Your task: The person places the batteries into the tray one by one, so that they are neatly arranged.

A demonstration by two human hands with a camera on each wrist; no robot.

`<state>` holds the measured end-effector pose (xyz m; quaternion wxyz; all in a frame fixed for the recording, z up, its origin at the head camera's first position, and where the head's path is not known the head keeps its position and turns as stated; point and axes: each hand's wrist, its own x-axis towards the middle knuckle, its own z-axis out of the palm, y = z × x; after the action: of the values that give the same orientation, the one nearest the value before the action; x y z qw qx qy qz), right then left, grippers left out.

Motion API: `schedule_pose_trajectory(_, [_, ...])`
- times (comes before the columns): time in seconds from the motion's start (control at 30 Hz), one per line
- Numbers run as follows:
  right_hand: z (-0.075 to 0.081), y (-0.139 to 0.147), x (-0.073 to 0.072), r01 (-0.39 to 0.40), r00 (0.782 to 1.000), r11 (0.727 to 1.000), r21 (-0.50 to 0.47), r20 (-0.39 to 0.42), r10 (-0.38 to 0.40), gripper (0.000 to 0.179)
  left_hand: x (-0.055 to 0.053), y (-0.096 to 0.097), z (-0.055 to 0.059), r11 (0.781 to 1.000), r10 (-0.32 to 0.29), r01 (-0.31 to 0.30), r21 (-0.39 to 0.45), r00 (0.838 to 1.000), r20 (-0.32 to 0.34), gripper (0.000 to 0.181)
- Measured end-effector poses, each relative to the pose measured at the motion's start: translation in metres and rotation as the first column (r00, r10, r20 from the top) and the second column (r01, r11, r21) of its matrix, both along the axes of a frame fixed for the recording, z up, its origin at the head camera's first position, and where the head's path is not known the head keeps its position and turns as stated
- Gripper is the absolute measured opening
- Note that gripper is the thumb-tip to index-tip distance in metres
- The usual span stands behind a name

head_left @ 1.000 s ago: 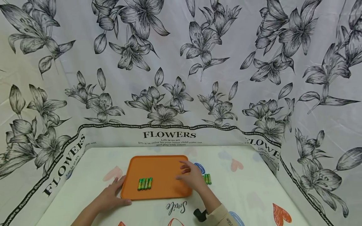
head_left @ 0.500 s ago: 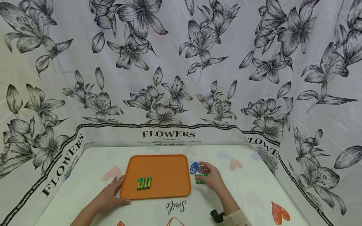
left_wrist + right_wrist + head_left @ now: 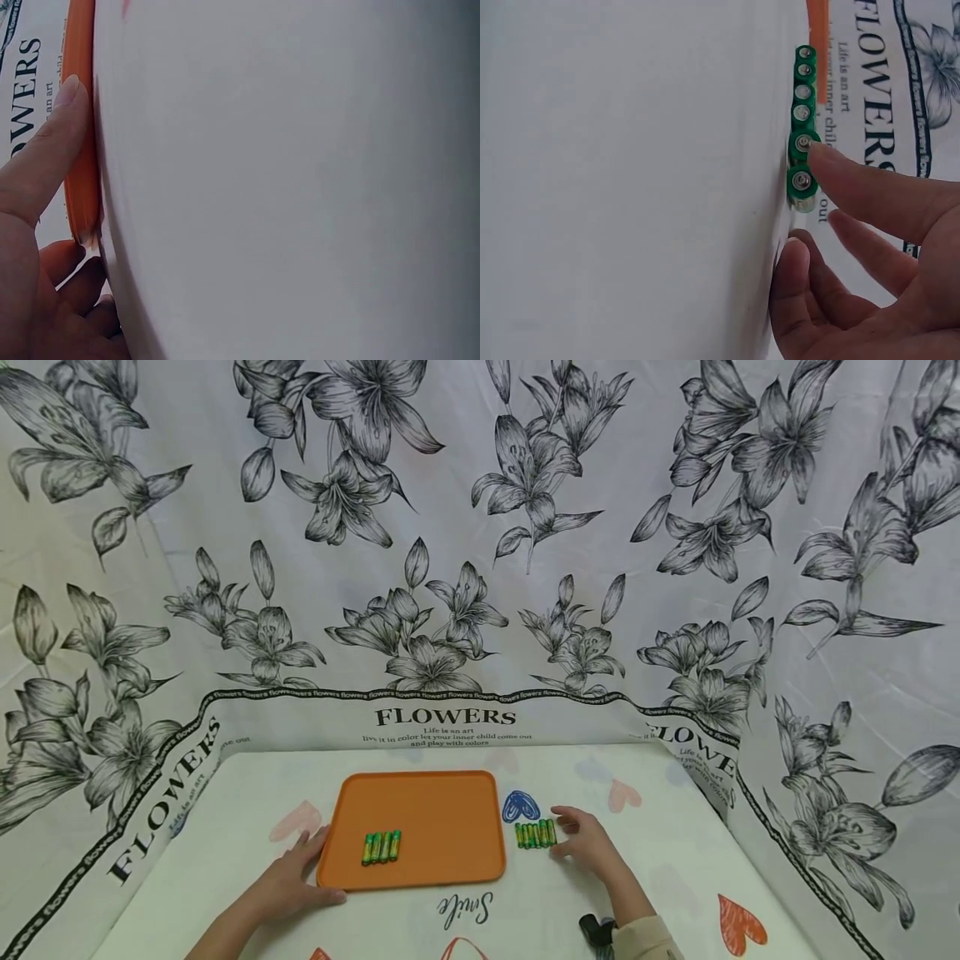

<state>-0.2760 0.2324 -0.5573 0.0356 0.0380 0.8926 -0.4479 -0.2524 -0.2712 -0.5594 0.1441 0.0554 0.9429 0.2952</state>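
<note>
My left hand (image 3: 288,881) is at the near left corner of an orange tray (image 3: 442,827), thumb along the front edge and fingers along the left side. In the left wrist view the thumb lies against the tray rim (image 3: 81,169), with bent fingers below the corner. Several green and yellow batteries (image 3: 382,847) lie side by side in the tray. Right of the tray, another row of batteries (image 3: 536,834) lies on the cloth. My right hand (image 3: 592,843) is at that row's right end, thumb and forefinger apart. In the right wrist view the two nearest batteries (image 3: 802,180) look larger, and the thumb tip overlaps one.
A white tablecloth (image 3: 637,868) printed with hearts and lettering covers the table. A flower-patterned curtain (image 3: 480,610) encloses the back and sides. A black device (image 3: 597,932) is at the right wrist, beside a beige sleeve (image 3: 647,939).
My right hand has moved from over the tray's right side, across the loose battery row, to its right end. More of that row shows now. The left hand and tray stay put.
</note>
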Motion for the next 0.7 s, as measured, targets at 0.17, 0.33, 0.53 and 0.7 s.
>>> schedule_pose_trajectory(0.17, [-0.007,-0.001,-0.003,-0.015,1.000,0.998,0.057,0.005,0.015,0.067,0.002,-0.002,-0.002,1.000,-0.011,0.011,-0.001,1.000,-0.023,0.121])
schedule_pose_trajectory(0.33, [-0.008,-0.004,-0.002,-0.011,1.000,0.990,0.139,0.006,0.010,0.058,0.002,-0.002,-0.004,1.000,-0.007,0.007,0.005,1.000,-0.018,0.122])
schedule_pose_trajectory(0.53, [-0.001,-0.003,0.001,0.042,0.999,0.991,0.125,-0.008,-0.041,0.054,0.001,-0.002,-0.005,1.000,0.000,0.000,-0.004,1.000,-0.014,0.124])
schedule_pose_trajectory(0.7, [0.005,0.000,0.000,0.083,0.996,0.997,0.008,-0.039,-0.083,0.056,0.000,-0.001,-0.003,1.000,-0.001,0.001,0.002,1.000,-0.016,0.124])
